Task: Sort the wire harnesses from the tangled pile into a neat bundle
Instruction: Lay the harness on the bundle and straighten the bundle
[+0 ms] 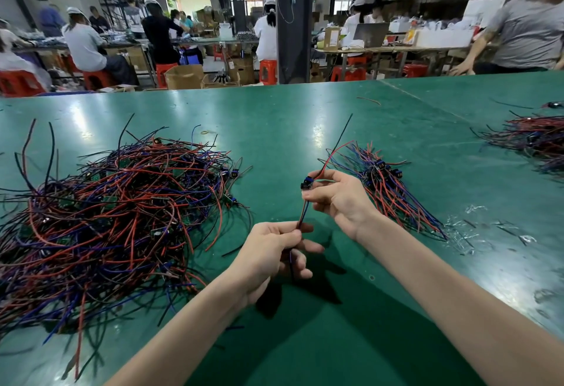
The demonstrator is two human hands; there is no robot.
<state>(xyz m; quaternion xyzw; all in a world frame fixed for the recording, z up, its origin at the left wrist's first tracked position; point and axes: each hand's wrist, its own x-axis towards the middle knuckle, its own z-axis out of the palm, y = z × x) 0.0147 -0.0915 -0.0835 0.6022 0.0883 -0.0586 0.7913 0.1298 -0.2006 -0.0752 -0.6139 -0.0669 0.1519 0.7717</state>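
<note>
One wire harness [302,213] is up off the bench [335,324], stretched between both hands, in front of us at centre. We read red, blue and black strands in it. Its blue-black connector [306,184] sits at the top, just at the right fingertips.

Right hand [338,199]: fingers curled, pinching the harness right below the connector. A red and a black strand run up and away past this hand, ends free in the air.

Left hand [268,252]: lower and nearer to us, thumb and forefinger pinching the same strands. The tail runs down through the loosely curled fingers (its end is hidden behind the fingers, we cannot tell where it stops).

Tangled pile [116,202]: left of the hands, flat on the bench, red, blue and black wires crossing every way, small green boards and blue connectors mixed in. Not touching the hands.

Neat bundle [393,193]: just behind and right of the right hand, wires lying roughly parallel, connectors grouped at the far end.

Clear plastic scraps [476,233] lie right of the bundle. A yellow rubber band [207,132] lies beyond the pile. Another wire heap [537,141] is at the far right edge, well apart.

Behind the bench: seated workers [85,43] at other tables, red stools [268,71], cardboard boxes [183,75].
</note>
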